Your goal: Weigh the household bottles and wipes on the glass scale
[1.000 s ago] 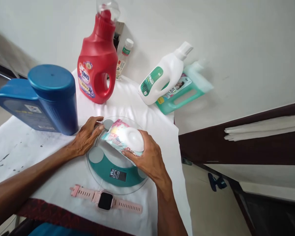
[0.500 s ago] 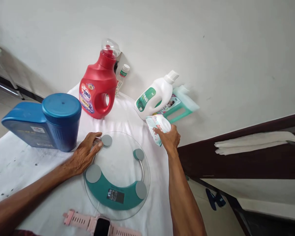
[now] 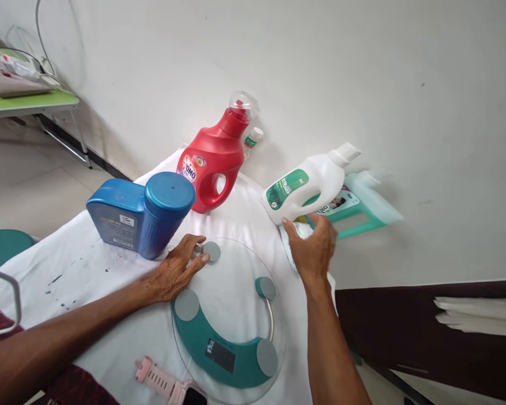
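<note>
My left hand [image 3: 179, 269] rests at the left rim of a round glass scale [image 3: 223, 360], fingers apart beside one grey foot pad. My right hand [image 3: 314, 247] is open over a pack of wipes [image 3: 290, 246], thumb and fingers spread. The hand partly hides the pack, and whether it touches it I cannot tell. Just beyond the fingertips stands a white bottle [image 3: 306, 188] with a green label. A green jug [image 3: 362, 211] is behind that bottle. Left of my left hand stands a blue container [image 3: 152, 216] with a round lid.
A red OMO detergent bottle [image 3: 215, 160] stands at the back, a small clear bottle [image 3: 252, 140] behind it. Near the front lies a pink-strapped watch [image 3: 172, 385]. White cloth [image 3: 88, 281] covers the table against the wall. A green side table [image 3: 29, 101] holds bags at far left.
My right hand has loosened from the wipes pack and its fingers have spread towards the white bottle. The view has turned left. My left hand stays at the scale's rim.
</note>
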`<state>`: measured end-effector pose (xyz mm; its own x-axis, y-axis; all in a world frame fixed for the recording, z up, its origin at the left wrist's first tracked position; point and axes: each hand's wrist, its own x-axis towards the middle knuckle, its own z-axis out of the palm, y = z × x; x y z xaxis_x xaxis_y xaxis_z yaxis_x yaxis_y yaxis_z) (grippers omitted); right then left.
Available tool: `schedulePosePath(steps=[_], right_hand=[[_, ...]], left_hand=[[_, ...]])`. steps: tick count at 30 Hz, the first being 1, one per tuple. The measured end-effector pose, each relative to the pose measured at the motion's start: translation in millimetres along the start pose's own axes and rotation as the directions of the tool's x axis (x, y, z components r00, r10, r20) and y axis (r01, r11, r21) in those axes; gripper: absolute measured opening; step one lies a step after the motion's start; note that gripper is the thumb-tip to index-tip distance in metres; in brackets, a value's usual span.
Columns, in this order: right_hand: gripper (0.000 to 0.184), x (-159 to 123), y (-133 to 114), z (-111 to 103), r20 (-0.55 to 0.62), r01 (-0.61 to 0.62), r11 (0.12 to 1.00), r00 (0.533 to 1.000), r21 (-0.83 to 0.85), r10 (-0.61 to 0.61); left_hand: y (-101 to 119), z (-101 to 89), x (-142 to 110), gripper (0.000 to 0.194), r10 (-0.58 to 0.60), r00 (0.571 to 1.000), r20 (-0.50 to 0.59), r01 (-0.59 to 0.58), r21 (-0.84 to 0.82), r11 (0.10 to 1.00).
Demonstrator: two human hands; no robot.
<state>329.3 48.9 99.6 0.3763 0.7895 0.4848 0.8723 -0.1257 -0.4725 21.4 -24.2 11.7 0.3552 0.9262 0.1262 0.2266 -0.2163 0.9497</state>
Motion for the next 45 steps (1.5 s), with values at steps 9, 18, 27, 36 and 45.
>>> schedulePosePath(steps=[9, 18, 27, 36, 45], right_hand=[[0.058, -6.4, -147.8, 94.2, 0.308, -0.154, 0.62, 0.94, 0.769, -0.148], [0.076, -2.0, -168.3, 124.1, 0.342, -0.338, 0.34, 0.938, 0.878, 0.05], [0.064, -5.0, -149.7, 54.7, 0.148, -0.196, 0.367, 0.977, 0.909, 0.154], [0.071, -55.7, -107.0, -75.0, 0.051, -0.076, 0.525, 0.997, 0.847, 0.062], [0.074, -127.5, -68.8, -101.6, 0.058, -0.202, 0.531, 0.96, 0.823, 0.275]], left_hand=[[3.7, -2.5, 1.4, 0.051, -0.013, 1.0, 0.024, 0.013, -0.026, 1.0], [1.3, -2.7, 1.1, 0.048, 0.044, 0.999, 0.003, -0.045, 0.052, 0.998], [-5.6, -1.9, 3.3, 0.053, 0.084, 0.996, 0.013, -0.084, 0.049, 0.995], [-12.7, -2.0, 9.1, 0.058, 0.073, 0.997, -0.008, -0.072, 0.06, 0.996], [-13.7, -4.0, 12.7, 0.055, 0.076, 0.997, -0.029, -0.071, 0.144, 0.987]])
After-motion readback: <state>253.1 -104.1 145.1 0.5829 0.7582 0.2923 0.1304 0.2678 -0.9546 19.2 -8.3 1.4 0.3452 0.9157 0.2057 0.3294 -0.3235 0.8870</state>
